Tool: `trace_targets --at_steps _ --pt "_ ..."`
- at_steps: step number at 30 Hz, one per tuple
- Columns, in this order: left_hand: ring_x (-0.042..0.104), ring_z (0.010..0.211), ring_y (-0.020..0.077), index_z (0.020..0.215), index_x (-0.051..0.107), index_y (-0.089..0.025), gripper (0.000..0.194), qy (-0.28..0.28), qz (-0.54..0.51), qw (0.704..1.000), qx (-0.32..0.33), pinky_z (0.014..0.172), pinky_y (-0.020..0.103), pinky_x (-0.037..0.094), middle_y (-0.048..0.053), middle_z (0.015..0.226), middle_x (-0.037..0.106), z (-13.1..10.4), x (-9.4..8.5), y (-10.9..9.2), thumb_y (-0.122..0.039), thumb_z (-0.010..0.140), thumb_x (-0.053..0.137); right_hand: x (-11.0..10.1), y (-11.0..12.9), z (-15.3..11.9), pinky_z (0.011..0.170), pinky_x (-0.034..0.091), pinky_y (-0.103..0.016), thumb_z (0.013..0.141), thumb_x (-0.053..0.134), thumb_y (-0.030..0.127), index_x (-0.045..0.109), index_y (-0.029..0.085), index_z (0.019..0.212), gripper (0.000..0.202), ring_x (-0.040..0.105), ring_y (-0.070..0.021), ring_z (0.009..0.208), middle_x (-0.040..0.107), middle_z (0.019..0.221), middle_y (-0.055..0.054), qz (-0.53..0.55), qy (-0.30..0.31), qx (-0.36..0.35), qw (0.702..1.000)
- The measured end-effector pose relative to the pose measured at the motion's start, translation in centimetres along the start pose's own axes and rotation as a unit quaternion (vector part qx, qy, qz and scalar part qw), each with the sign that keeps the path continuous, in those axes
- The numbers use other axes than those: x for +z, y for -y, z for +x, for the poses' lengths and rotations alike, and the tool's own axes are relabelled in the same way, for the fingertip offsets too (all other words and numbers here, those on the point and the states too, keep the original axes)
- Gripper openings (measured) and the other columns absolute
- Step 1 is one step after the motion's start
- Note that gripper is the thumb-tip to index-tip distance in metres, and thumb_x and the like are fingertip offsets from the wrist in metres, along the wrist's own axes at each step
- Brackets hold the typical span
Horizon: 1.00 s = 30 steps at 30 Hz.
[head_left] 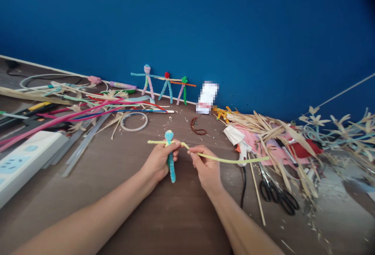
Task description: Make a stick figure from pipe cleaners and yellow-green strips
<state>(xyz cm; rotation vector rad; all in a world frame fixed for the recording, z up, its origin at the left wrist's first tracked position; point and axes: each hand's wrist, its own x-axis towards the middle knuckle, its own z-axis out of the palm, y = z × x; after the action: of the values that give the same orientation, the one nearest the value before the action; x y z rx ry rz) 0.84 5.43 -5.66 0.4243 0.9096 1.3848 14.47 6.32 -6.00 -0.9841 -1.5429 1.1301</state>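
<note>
My left hand [164, 158] is closed around a blue pipe-cleaner figure [172, 169], thumb across its upper body. The figure is held roughly upright, its head above my fingers and its lower part hanging below them. A pale yellow pipe cleaner [234, 159] crosses the figure at shoulder height, with one short arm sticking out to the left. On the right side my right hand [206, 165] pinches that same pipe cleaner, just beyond a bent or coiled stretch near the figure. Its long tail runs past my fingers to the right.
Three finished-looking pipe-cleaner figures [166, 87] lean on the blue wall. Loose pipe cleaners [96, 110] and a white power strip [26, 165] lie left. Right are a glue gun [243, 154], black-handled scissors [278, 196] and dried husks [260, 128]. A bead bracelet [197, 128] lies ahead.
</note>
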Motion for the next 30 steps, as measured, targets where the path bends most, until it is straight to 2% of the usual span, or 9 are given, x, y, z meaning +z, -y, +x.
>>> trace_targets --at_steps 4,9,12,16,19,24,26,30 --pt "0.037 0.040 0.0012 0.062 0.051 -0.013 0.019 0.002 -0.035 0.999 -0.013 0.037 0.011 0.032 -0.006 0.049 0.045 0.1 0.0 -0.3 -0.022 0.059 0.067 0.3 -0.2 0.0 0.044 0.036 -0.019 0.074 0.054 0.025 0.062 0.018 0.085 0.016 0.043 -0.0062 0.047 0.061 0.071 -0.002 0.076 0.012 0.068 0.995" --pt "0.036 0.040 0.0003 0.062 0.051 -0.012 0.017 0.028 -0.062 0.997 -0.047 0.035 0.009 0.030 -0.005 0.052 0.046 0.1 -0.3 -0.6 -0.020 0.061 0.066 0.5 -0.2 0.2 0.041 0.032 -0.018 0.070 0.058 0.024 0.063 0.017 0.081 0.014 0.040 -0.0044 0.043 0.061 0.066 -0.001 0.170 0.041 0.131 0.976" --pt "0.036 0.041 0.0010 0.061 0.050 -0.013 0.016 0.055 -0.051 0.996 -0.058 0.034 0.010 0.029 -0.004 0.053 0.046 0.0 -0.4 -0.6 -0.019 0.061 0.064 0.3 -0.3 0.5 0.038 0.031 -0.018 0.067 0.060 0.025 0.061 0.017 0.080 0.015 0.040 -0.0041 0.040 0.059 0.062 0.001 0.215 0.032 0.167 0.962" --pt "0.036 0.041 0.0029 0.061 0.051 -0.014 0.016 0.109 0.017 0.991 -0.079 0.037 0.012 0.031 -0.005 0.045 0.040 -0.5 -0.3 -0.4 -0.021 0.062 0.064 -0.2 -0.7 1.0 0.034 0.028 -0.017 0.063 0.062 0.026 0.060 0.015 0.075 0.016 0.038 -0.0034 0.035 0.055 0.054 0.004 0.243 0.032 0.221 0.944" --pt "0.035 0.041 0.0033 0.060 0.051 -0.014 0.017 0.109 0.033 0.992 -0.055 0.037 0.013 0.030 -0.006 0.044 0.040 -0.5 -0.2 -0.4 -0.024 0.061 0.065 -0.5 -0.8 1.2 0.032 0.025 -0.016 0.065 0.061 0.025 0.058 0.016 0.076 0.015 0.036 -0.0024 0.033 0.055 0.054 0.004 0.228 0.050 0.219 0.947" --pt "0.036 0.043 0.0030 0.062 0.051 -0.014 0.016 0.048 -0.004 0.998 0.032 0.038 0.012 0.028 -0.006 0.047 0.041 -0.1 -0.2 -0.7 -0.023 0.062 0.065 0.1 -0.2 0.8 0.032 0.024 -0.014 0.063 0.062 0.025 0.056 0.015 0.076 0.018 0.035 -0.0018 0.032 0.056 0.054 0.004 0.168 0.110 0.224 0.954" --pt "0.036 0.043 0.0030 0.063 0.052 -0.014 0.015 0.039 -0.007 0.999 0.033 0.038 0.013 0.029 -0.006 0.047 0.041 0.0 -0.2 -0.7 -0.022 0.062 0.064 0.4 0.2 0.7 0.032 0.025 -0.015 0.063 0.063 0.025 0.054 0.016 0.076 0.018 0.036 -0.0020 0.033 0.055 0.054 0.005 0.171 0.096 0.205 0.959" --pt "0.036 0.042 0.0025 0.064 0.054 -0.013 0.013 0.042 -0.002 0.999 0.017 0.038 0.013 0.029 -0.005 0.050 0.043 -0.2 0.1 -0.2 -0.022 0.064 0.064 0.3 0.8 0.2 0.036 0.031 -0.014 0.064 0.062 0.022 0.051 0.018 0.074 0.014 0.042 -0.0033 0.041 0.053 0.059 0.005 0.179 0.023 0.118 0.976"
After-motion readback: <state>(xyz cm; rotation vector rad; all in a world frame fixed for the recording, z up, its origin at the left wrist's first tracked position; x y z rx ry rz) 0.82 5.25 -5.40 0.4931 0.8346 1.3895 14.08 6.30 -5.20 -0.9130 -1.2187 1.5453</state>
